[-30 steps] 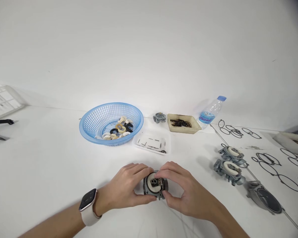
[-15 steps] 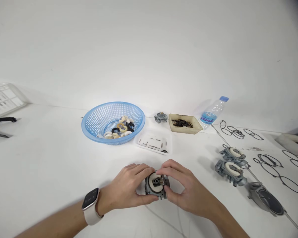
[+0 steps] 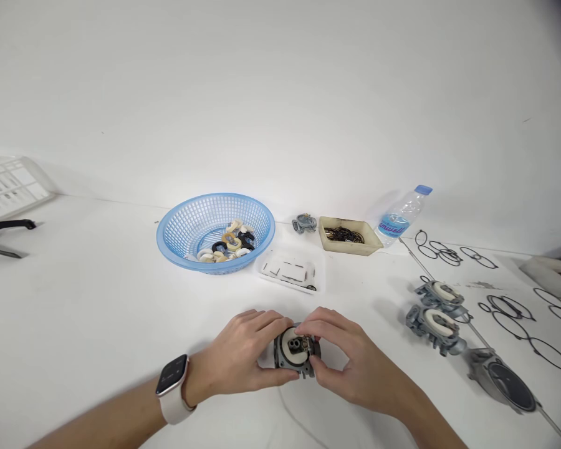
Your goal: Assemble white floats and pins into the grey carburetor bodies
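A grey metal carburetor (image 3: 280, 358) lies on the white table with its open bowl side up. Inside its round rim sits a white U-shaped float (image 3: 295, 358), with two brass-dark tubes in the middle. My left hand (image 3: 245, 349) is closed around the left side, thumb at the near edge and fingers at the far edge. From the right, the thumb and index finger of my right hand (image 3: 343, 358) grip the carburetor by the float's hinge end. Any small part between those fingertips is hidden.
Beyond my hands are a shallow clear tray (image 3: 290, 268) of small pins, a blue basket (image 3: 168, 240) with floats, a cream tray (image 3: 355, 248) of dark rings and a water bottle (image 3: 404, 215). Carburetors (image 3: 432, 330), a bowl cover (image 3: 502, 380) and rubber rings (image 3: 549, 352) lie right; pliers (image 3: 7, 226) lie left.
Both hands stay on the carburetor in nearly the same place. The right fingertips have shifted very slightly at the hinge end. The whole view has moved a little.
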